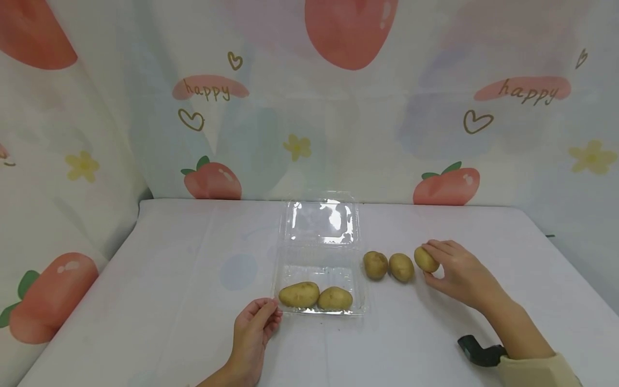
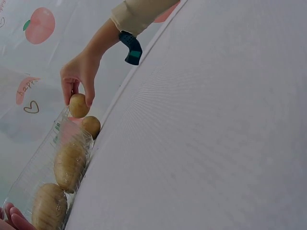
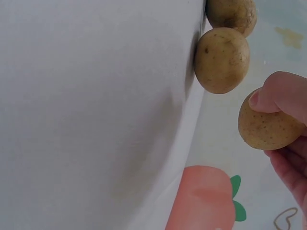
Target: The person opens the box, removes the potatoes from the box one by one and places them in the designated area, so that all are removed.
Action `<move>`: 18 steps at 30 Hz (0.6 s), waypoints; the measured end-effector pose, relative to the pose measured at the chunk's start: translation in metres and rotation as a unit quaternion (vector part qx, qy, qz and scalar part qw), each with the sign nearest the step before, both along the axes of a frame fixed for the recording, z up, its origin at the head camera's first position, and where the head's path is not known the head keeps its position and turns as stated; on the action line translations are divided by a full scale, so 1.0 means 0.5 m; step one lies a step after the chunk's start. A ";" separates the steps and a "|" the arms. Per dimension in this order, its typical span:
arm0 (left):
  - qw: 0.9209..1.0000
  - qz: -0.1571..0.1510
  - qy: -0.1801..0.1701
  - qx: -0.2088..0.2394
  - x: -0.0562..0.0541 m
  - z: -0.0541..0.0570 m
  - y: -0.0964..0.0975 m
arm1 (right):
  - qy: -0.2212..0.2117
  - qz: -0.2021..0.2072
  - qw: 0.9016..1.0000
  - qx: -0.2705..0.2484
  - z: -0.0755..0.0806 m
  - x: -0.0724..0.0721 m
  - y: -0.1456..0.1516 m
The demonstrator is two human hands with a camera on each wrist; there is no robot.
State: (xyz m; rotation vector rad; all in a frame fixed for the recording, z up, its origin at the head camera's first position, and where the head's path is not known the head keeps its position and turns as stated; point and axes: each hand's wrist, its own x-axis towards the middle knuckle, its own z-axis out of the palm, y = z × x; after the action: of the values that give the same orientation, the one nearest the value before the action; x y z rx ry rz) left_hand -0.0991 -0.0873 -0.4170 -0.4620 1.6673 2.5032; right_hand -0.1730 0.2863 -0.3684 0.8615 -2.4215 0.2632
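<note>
My right hand (image 1: 461,277) pinches a potato (image 1: 425,260) between thumb and fingers. In the right wrist view this potato (image 3: 268,122) hangs off the table, apart from the two others beside it. Those two potatoes (image 1: 375,265) (image 1: 401,267) lie side by side to the right of a clear plastic clamshell box (image 1: 319,274). The box stands with its lid (image 1: 321,223) tipped back. Along its front lie two potatoes (image 1: 299,295) (image 1: 335,299). At the box's front left corner, my left hand (image 1: 253,333) pinches the rim with thumb and fingers.
A white cloth covers the table (image 1: 193,290). Behind it hangs a printed curtain (image 1: 271,123) with fruit and flowers, continuing along the left side. A black curved device (image 1: 481,352) sits at the right wrist, beside the beige sleeve (image 1: 537,371).
</note>
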 end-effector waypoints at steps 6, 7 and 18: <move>1.000 0.001 -0.002 -0.002 0.000 0.000 0.000 | -0.010 -0.002 1.000 0.008 -0.010 0.002 0.005; 1.000 0.002 -0.003 -0.003 -0.001 0.000 0.000 | -0.012 0.000 1.000 0.009 -0.010 0.002 0.006; 1.000 0.002 -0.010 -0.006 -0.002 0.000 0.000 | -0.051 -0.011 0.998 0.030 -0.014 -0.008 0.011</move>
State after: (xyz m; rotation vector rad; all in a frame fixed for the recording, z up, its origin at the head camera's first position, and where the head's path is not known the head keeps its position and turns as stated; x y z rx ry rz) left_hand -0.1001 -0.0875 -0.4172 -0.4903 1.6772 2.4833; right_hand -0.1771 0.2917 -0.3751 0.8667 -2.5432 0.2332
